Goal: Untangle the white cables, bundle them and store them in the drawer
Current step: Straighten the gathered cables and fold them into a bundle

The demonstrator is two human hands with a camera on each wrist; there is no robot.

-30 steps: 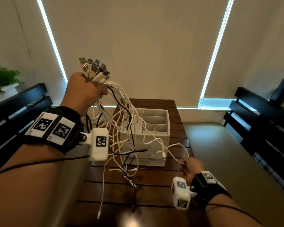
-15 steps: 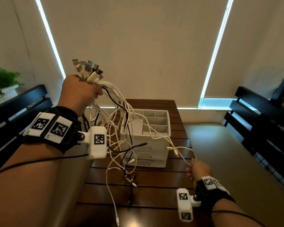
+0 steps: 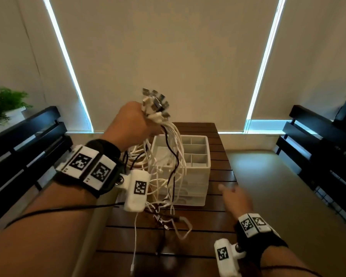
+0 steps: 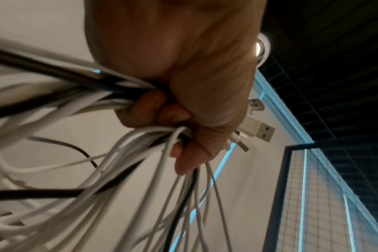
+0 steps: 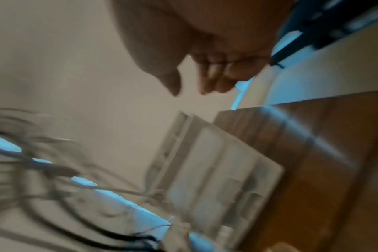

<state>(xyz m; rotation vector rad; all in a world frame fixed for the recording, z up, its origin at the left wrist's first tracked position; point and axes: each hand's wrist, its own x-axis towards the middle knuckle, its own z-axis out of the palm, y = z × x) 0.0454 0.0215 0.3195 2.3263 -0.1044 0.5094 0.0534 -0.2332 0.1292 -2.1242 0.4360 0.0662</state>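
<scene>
My left hand [image 3: 132, 124] is raised over the table and grips a bunch of white cables [image 3: 174, 156], mixed with a few black ones, just below their USB plugs [image 3: 156, 102]. The left wrist view shows the fingers [image 4: 179, 110] curled tight round the cables [image 4: 119, 162], with plugs [image 4: 263, 133] sticking out behind. The strands hang tangled in front of the white drawer unit [image 3: 200, 176], and their ends lie on the table. My right hand [image 3: 236, 198] is blurred low on the right beside the unit. Its fingers [image 5: 214, 81] and thumb are apart and hold nothing.
The drawer unit [image 5: 216, 162] has an open divided tray on top and stands on a narrow dark wooden slat table [image 3: 218, 218]. Black benches [image 3: 28, 140] flank the table on both sides. A potted plant [image 3: 2, 102] sits far left. Pale floor lies to the right.
My right hand has let go of the white cable it was pulling and moved forward toward the drawer unit. My left hand has shifted right with the bunch, over the unit.
</scene>
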